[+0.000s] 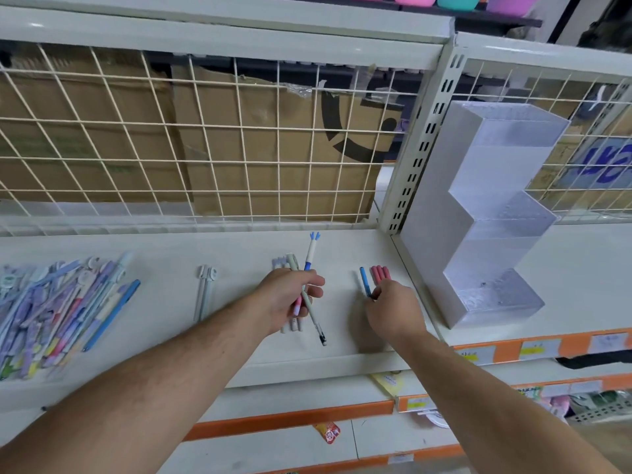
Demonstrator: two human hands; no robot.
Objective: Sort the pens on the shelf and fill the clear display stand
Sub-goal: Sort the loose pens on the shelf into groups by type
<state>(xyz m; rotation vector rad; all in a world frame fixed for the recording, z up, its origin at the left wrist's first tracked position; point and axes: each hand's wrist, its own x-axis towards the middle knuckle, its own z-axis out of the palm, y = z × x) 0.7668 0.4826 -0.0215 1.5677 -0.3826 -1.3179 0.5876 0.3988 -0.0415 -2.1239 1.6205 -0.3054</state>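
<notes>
Left hand has its fingers clamped round two crossed pens, hiding others underneath. Right hand covers the near ends of the red pens, so can't tell its grip. Stand sits right; pen pile is cut off left.

arms outstretched, left grip and right grip both curled tight.

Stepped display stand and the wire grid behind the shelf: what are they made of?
Display stand: probably clear acrylic or similar plastic; glossy, hazy see-through walls with bright edges. Wire grid: looks like cream-coated metal; thin rods crossing in squares, cardboard visible behind.
</notes>
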